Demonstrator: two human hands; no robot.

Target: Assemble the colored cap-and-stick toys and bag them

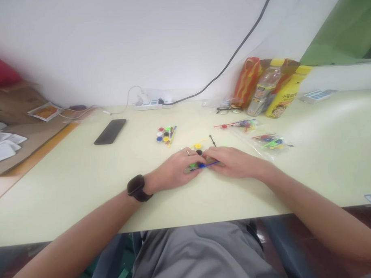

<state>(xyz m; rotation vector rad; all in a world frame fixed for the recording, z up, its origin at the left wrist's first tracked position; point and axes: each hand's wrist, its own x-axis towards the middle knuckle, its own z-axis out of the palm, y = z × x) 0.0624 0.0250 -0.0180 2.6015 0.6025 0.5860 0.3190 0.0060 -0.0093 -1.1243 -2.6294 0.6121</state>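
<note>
Black phone lies flat on the pale desk, at ten o'clock from the hands. Little paint pots sit at eleven o'clock. Left hand, with a dark watch on its wrist, meets the right hand in the middle of the desk. The fingers of both hands are curled close and pinch a small pack with a blue brush in it. It rests on the desk right between them. Two clear bags of bright bits lie at two o'clock. One yellow bottle stands behind them, by the wall.
</note>
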